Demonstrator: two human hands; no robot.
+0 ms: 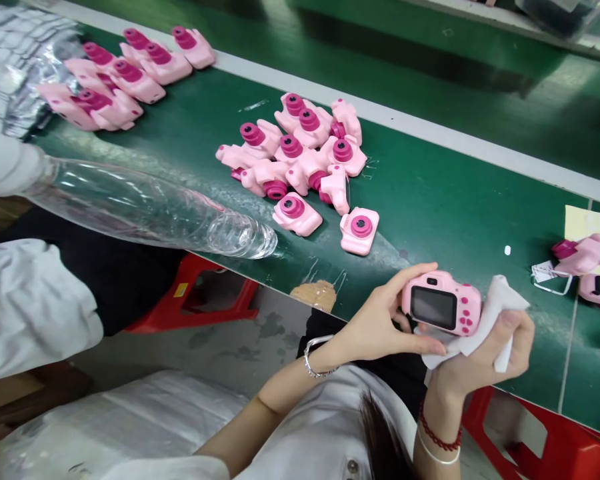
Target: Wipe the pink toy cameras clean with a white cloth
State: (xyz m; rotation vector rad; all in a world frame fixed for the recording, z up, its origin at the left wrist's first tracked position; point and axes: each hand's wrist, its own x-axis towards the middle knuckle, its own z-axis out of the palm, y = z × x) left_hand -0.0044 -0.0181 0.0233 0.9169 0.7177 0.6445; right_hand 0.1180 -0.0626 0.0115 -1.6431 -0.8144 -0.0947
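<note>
My left hand grips a pink toy camera by its left end, thumb below and fingers above. The camera's dark screen and pink buttons face up toward me. My right hand is closed around a white cloth, which lies against the camera's right end and lower edge. Whether the cloth is paper or fabric I cannot tell. Both hands are over the near edge of the green table. Nearest to them on the tabletop, a single pink toy camera lies with its lens up.
Several pink cameras lie clustered mid-table, with another group at far left. A clear plastic bottle-like object extends from the left. At right are more cameras and yellow paper. Red stools stand below.
</note>
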